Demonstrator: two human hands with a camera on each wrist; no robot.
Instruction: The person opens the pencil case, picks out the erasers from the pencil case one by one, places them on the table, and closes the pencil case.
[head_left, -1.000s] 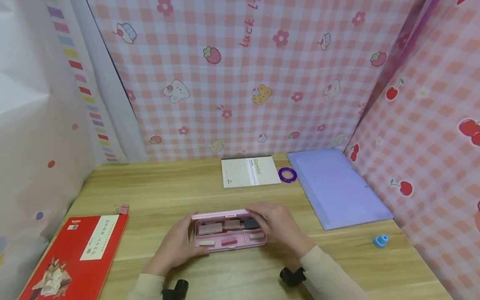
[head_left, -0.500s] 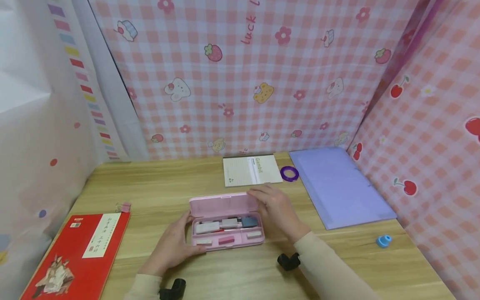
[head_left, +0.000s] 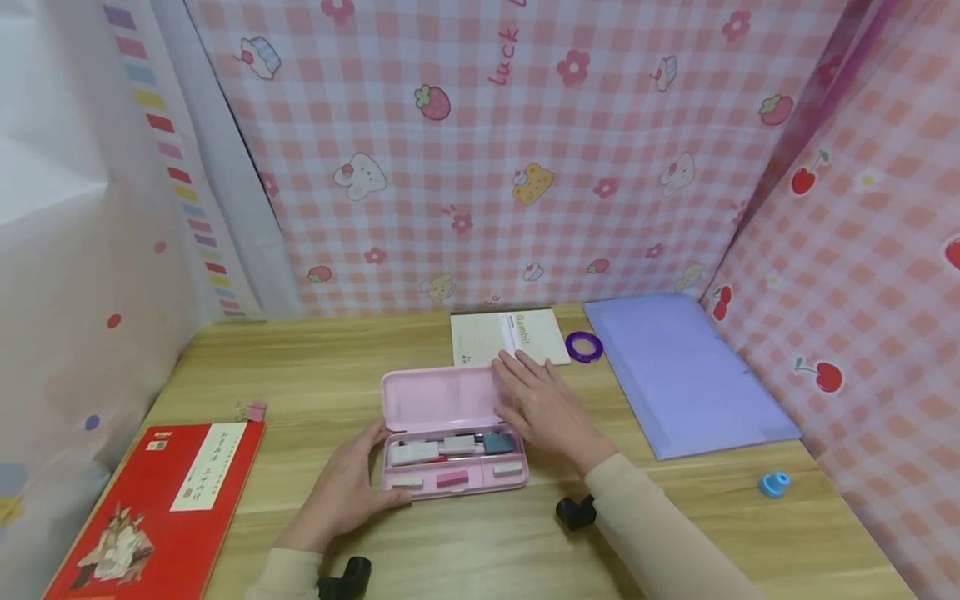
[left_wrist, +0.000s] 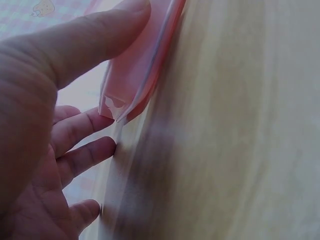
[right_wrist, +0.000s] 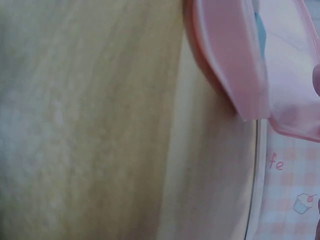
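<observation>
A pink pencil case (head_left: pixel 455 492) lies on the table with its lid (head_left: pixel 438 400) raised and tilted back. Inside are whitish blocks (head_left: pixel 415 452), a dark blue-grey piece (head_left: pixel 498 443) and a small pink block (head_left: pixel 452 478), with slim items partly hidden beneath. My left hand (head_left: pixel 345 492) grips the case's left end, thumb along the front and fingers round the back corner. In the left wrist view that thumb presses the case wall (left_wrist: pixel 135 70). My right hand (head_left: pixel 551 408) touches the lid's right end, its fingers fairly straight.
Behind the case are a notepad (head_left: pixel 480 337) and a purple tape ring (head_left: pixel 584 347). A lavender folder (head_left: pixel 686 375) and a small blue object (head_left: pixel 774 484) lie right. A red book (head_left: pixel 180 517) with a pink clip (head_left: pixel 256 412) lies left, and patterned cloth (head_left: pixel 465 150) rises behind.
The lid of the pencil case has swung up and back, uncovering its contents. My right hand has moved farther back with it, while my left hand keeps hold of the left end.
</observation>
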